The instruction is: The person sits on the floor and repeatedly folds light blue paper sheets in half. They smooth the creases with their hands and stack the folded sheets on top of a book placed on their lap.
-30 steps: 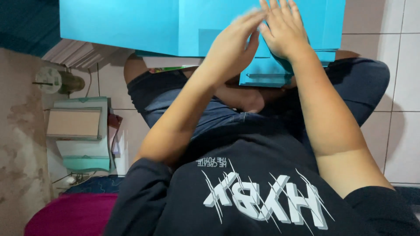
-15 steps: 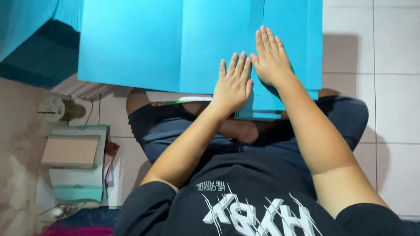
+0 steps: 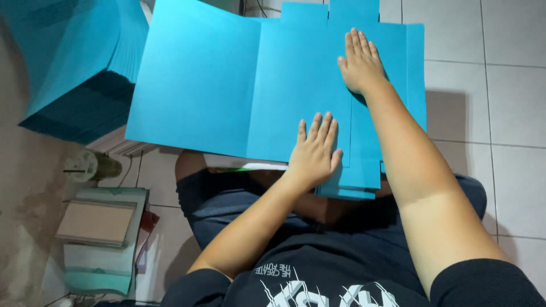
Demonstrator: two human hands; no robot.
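Hands lie flat on the blue card (image 3: 273, 96), which is spread on the tiled floor (image 3: 500, 113) above your lap. Your left hand (image 3: 314, 152) is open, fingers together, pressing the near edge of the folded panel; your right hand (image 3: 360, 61) is open too, palm down farther up the same fold. Neither grips anything. Keep both palms flat and press evenly along the crease so the flap stays square with the sheets beneath. A stack (image 3: 74, 68) of the same blue card sits well to your left.
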